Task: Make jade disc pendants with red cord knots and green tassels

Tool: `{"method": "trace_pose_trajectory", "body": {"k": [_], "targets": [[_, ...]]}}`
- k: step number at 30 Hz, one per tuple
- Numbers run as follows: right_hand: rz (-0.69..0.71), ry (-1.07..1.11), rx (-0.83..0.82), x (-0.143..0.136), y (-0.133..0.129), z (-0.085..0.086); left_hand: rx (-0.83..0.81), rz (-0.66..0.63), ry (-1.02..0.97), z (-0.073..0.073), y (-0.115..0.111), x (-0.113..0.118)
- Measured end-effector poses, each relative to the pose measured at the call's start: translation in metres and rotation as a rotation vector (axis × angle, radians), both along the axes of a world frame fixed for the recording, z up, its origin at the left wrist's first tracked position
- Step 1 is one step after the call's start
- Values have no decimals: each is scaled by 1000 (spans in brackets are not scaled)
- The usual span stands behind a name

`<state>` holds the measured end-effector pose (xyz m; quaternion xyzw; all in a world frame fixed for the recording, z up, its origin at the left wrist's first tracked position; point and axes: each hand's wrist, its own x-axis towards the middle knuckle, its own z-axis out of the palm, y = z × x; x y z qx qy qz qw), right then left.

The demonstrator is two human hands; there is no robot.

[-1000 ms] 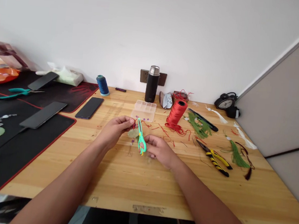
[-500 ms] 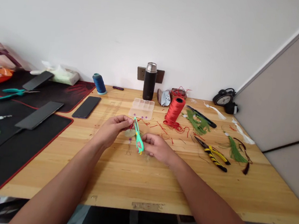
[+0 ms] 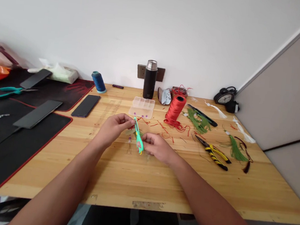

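Observation:
In my right hand (image 3: 155,147) is a pair of green scissors (image 3: 139,138), fingers round the handles and blades pointing away from me. My left hand (image 3: 114,128) is closed in a pinch on a piece of red cord (image 3: 131,126), right beside the scissor tips. A pale disc (image 3: 129,133) hangs or lies just below that pinch, partly covered by the fingers. Under it are purple beads (image 3: 129,139) and a thin thread loop (image 3: 129,149). Whether the blades touch the cord, I cannot tell.
Behind my hands stand a clear bead box (image 3: 142,108), a black flask (image 3: 150,80) and a red cord spool (image 3: 175,108). Yellow-black pliers (image 3: 214,154), green tassels (image 3: 198,120) and a cutter knife (image 3: 202,116) lie right. A phone (image 3: 86,105) and blue thread spool (image 3: 98,82) are left.
The whole view has shifted slightly. Both hands keep nearly the same pose, with the scissors still at the cord by my left fingertips.

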<state>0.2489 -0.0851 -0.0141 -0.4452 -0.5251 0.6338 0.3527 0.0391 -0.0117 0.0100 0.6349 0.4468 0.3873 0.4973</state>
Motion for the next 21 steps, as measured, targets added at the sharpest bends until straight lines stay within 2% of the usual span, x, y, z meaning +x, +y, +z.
{"method": "trace_pose_trajectory", "body": {"k": [21], "targets": [[-27,40,1,-2,2,-7,61,23,72,-6,0,2]]}}
